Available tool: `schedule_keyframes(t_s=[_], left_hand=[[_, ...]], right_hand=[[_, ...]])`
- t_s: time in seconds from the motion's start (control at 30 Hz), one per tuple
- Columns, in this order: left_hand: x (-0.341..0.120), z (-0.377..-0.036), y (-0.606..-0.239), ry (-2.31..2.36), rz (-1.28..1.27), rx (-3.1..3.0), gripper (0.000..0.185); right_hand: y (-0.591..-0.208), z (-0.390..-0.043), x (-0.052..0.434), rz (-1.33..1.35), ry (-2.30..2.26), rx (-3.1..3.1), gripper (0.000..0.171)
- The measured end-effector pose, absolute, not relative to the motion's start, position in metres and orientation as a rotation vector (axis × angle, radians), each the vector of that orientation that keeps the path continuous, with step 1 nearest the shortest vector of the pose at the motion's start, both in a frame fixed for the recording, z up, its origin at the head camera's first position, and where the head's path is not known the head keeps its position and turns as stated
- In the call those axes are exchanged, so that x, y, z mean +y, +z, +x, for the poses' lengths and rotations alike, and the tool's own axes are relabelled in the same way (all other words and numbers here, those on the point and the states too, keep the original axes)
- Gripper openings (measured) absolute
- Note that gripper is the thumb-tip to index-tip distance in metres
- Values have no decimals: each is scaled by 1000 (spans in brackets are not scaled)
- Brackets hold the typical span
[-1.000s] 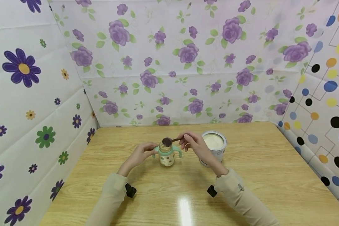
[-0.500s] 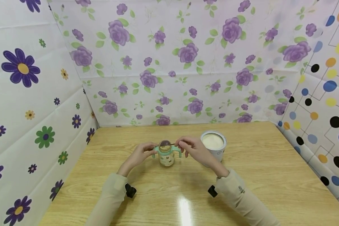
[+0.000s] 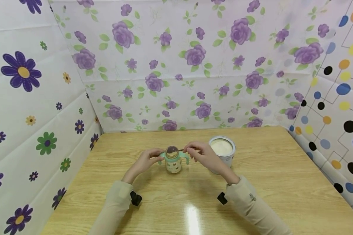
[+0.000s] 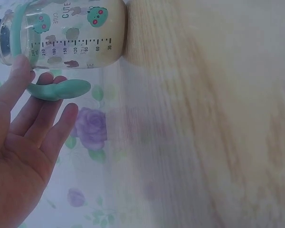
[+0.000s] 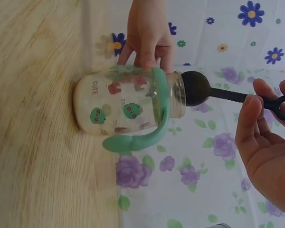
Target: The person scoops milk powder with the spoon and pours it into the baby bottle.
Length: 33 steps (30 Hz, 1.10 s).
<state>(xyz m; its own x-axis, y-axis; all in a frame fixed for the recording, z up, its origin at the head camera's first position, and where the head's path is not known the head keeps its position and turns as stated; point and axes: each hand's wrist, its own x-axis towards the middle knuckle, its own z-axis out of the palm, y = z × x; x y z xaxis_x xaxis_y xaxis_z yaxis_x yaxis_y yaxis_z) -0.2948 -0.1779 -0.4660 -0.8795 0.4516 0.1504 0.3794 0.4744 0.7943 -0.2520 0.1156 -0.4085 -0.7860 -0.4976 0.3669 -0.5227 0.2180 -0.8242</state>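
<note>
Right hand pinches scoop handle, bowl level over bottle mouth, handle running rightward; left hand steadies bottle's left handle with relaxed fingers; tin stands right of the bottle.

Bright even light, overhead glare on the table, wide-angle bending at edges, left-wrist view perhaps motion-blurred

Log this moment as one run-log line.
left hand: touches bottle handle | right hand: pinches scoop at bottle mouth | tin: open, right of bottle | table
</note>
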Motion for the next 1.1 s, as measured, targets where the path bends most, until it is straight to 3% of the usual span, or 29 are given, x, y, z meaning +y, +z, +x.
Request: schedule_keyframes(t_s=[0.27, 0.6, 1.1], left_hand=[[-178, -294, -468, 1381, 746, 2619, 34], [-177, -295, -466, 1400, 707, 2594, 34], [-174, -293, -462, 1406, 724, 2585, 35]], right_hand=[[-410, -257, 118, 1014, 1735, -2376, 28], [-407, -267, 124, 649, 2275, -2153, 51], [-408, -268, 132, 567, 2361, -2012, 48]])
